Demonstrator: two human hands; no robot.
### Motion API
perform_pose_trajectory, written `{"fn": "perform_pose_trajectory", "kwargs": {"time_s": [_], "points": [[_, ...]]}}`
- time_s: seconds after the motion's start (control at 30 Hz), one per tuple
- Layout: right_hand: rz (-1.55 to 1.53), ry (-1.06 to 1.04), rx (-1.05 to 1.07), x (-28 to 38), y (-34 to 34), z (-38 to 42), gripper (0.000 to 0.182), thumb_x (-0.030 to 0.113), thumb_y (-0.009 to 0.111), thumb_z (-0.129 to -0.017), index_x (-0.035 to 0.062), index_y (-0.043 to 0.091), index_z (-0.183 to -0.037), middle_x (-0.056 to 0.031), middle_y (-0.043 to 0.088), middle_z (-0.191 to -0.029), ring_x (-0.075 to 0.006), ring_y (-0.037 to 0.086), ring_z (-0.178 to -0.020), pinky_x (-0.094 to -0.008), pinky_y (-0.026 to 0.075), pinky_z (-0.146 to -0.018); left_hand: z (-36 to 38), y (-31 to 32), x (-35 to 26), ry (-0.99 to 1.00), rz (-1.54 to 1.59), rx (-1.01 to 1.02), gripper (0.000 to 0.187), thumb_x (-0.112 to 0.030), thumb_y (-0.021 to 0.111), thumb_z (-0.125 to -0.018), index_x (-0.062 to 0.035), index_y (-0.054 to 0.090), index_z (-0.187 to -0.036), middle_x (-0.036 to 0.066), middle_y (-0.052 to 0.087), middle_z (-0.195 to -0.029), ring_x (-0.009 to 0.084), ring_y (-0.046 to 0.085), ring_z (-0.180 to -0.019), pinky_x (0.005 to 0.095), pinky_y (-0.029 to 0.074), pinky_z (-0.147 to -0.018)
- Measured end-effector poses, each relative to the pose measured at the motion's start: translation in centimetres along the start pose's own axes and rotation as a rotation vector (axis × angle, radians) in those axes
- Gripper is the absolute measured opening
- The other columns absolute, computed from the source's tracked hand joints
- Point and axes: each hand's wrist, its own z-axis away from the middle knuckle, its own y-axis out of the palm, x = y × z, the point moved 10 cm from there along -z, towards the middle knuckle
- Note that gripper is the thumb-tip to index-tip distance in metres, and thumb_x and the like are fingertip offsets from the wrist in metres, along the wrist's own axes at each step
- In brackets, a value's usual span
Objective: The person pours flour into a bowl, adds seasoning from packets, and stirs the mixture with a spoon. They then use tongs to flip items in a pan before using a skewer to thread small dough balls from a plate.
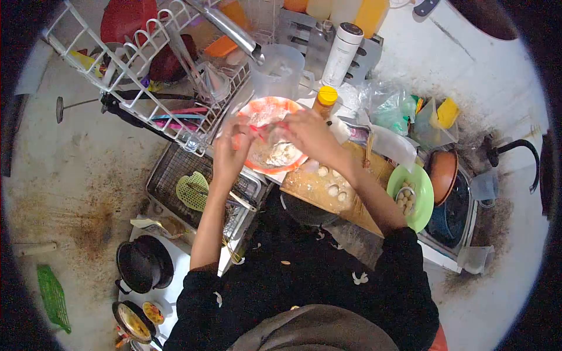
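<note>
Brownish cloth [316, 330] nearest; beyond it, a floury plate [270, 170].
Left hand [232, 140] and right hand [307, 136] pinch a blurred red item [258, 132] above it, probably to catch spills.

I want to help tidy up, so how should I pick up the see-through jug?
Take the jug by its handle, probably with the right hand, coming from the right, because the handle sticks out that way. The left looks harder: the metal tube reaches that edge in this view. Go gently, as the flask and yellow-lidded jar look close by.
</note>
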Motion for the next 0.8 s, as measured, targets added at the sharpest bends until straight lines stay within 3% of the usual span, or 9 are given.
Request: {"fn": "perform_pose_trajectory", "kwargs": {"time_s": [0.1, 0.2, 0.3, 0.43, 0.5, 0.57, 0.67, 0.73, 0.8], "points": [[-0.133, -0.102, 0.108, 2.5, 0.1, 0.3, 0.022, 0.026, 0.051, -0.081, 0.0062, 0.060, -0.081, -0.0099, 0.055, -0.074, -0.0261, 0.052, -0.076, -0.0371, 0.034, -0.073, 0.0, 0.1, 0.7, -0.122, 0.057, -0.007, 0.041, -0.007, 0.061, -0.075, -0.0027, 0.038, -0.109, 0.009, 0.059, -0.079, 0.0139, 0.053, -0.073, 0.0262, 0.041, -0.069], [0.011, 0.005, -0.092, 0.6, -2.4, -0.6, 0.020, 0.023, 0.054, -0.078, 0.0046, 0.059, -0.074, -0.0096, 0.054, -0.074, -0.0255, 0.051, -0.075, -0.0352, 0.034, -0.072, 0.4, 1.4, -1.7, -0.027, 0.046, 0.094, 0.046, -0.007, 0.061, -0.076, -0.0011, 0.034, -0.112, 0.008, 0.058, -0.079, 0.0124, 0.050, -0.069, 0.0240, 0.039, -0.062], [-0.100, -0.072, 0.009, 2.6, -1.1, -0.1, 0.020, 0.024, 0.055, -0.077, 0.0045, 0.059, -0.074, -0.0097, 0.054, -0.074, -0.0257, 0.051, -0.076, -0.0349, 0.033, -0.073, -0.4, -0.2, -0.2, -0.047, 0.117, -0.065, 0.044, -0.006, 0.060, -0.075, -0.0007, 0.034, -0.111, 0.009, 0.057, -0.081, 0.0121, 0.050, -0.069, 0.0238, 0.039, -0.062], [-0.059, 0.090, -0.019, -0.7, -2.4, -0.3, 0.023, 0.024, 0.056, -0.077, 0.0030, 0.057, -0.069, -0.0107, 0.053, -0.066, -0.0272, 0.052, -0.067, -0.0373, 0.037, -0.067, 0.1, 2.3, -1.4, -0.015, 0.220, 0.066, 0.037, 0.001, 0.056, -0.075, 0.0023, 0.037, -0.108, 0.013, 0.057, -0.082, 0.0184, 0.055, -0.074, 0.0276, 0.042, -0.066], [-0.153, -0.023, -0.074, 1.0, -2.9, 0.1, 0.023, 0.023, 0.057, -0.076, 0.0025, 0.055, -0.065, -0.0113, 0.053, -0.063, -0.0282, 0.052, -0.064, -0.0371, 0.039, -0.062, -0.2, 1.1, -1.2, 0.050, 0.073, 0.004, 0.036, -0.005, 0.056, -0.079, -0.0004, 0.038, -0.110, 0.007, 0.055, -0.082, 0.0116, 0.051, -0.072, 0.0249, 0.041, -0.065], [-0.160, -0.027, -0.112, 0.9, -3.6, 0.5, 0.024, 0.023, 0.058, -0.077, 0.0012, 0.054, -0.066, -0.0126, 0.053, -0.064, -0.0283, 0.053, -0.065, -0.0366, 0.040, -0.058, -0.5, 1.1, 0.4, -0.107, 0.024, 0.012, 0.037, -0.005, 0.056, -0.079, -0.0007, 0.038, -0.111, 0.007, 0.053, -0.084, 0.0121, 0.051, -0.073, 0.0252, 0.041, -0.068], [-0.204, 0.348, 0.049, -4.6, -4.9, 1.9, 0.020, 0.021, 0.059, -0.077, 0.0008, 0.058, -0.079, -0.0135, 0.054, -0.067, -0.0282, 0.054, -0.066, -0.0364, 0.041, -0.058, 1.2, 0.0, 0.9, -0.105, 0.125, -0.057, 0.043, -0.007, 0.056, -0.080, -0.0013, 0.035, -0.117, 0.008, 0.049, -0.092, 0.0149, 0.047, -0.085, 0.0271, 0.038, -0.077], [-0.198, 0.387, -0.313, -8.2, -11.5, 5.5, 0.016, 0.018, 0.058, -0.075, 0.0066, 0.061, -0.086, -0.0132, 0.059, -0.073, -0.0302, 0.057, -0.065, -0.0385, 0.044, -0.060, 2.6, -1.2, 2.6, -0.104, 0.095, -0.159, 0.045, -0.008, 0.055, -0.080, -0.0009, 0.032, -0.119, 0.008, 0.047, -0.094, 0.0162, 0.045, -0.091, 0.0286, 0.036, -0.080], [0.050, 0.336, -0.267, -9.1, -14.9, 7.9, 0.016, 0.016, 0.059, -0.073, 0.0075, 0.062, -0.086, -0.0138, 0.057, -0.072, -0.0289, 0.057, -0.062, -0.0361, 0.045, -0.061, 4.6, -2.4, 4.8, -0.196, 0.164, -0.266, 0.048, -0.006, 0.053, -0.081, -0.0031, 0.030, -0.122, 0.009, 0.043, -0.105, 0.0167, 0.041, -0.098, 0.0311, 0.035, -0.084]]}}
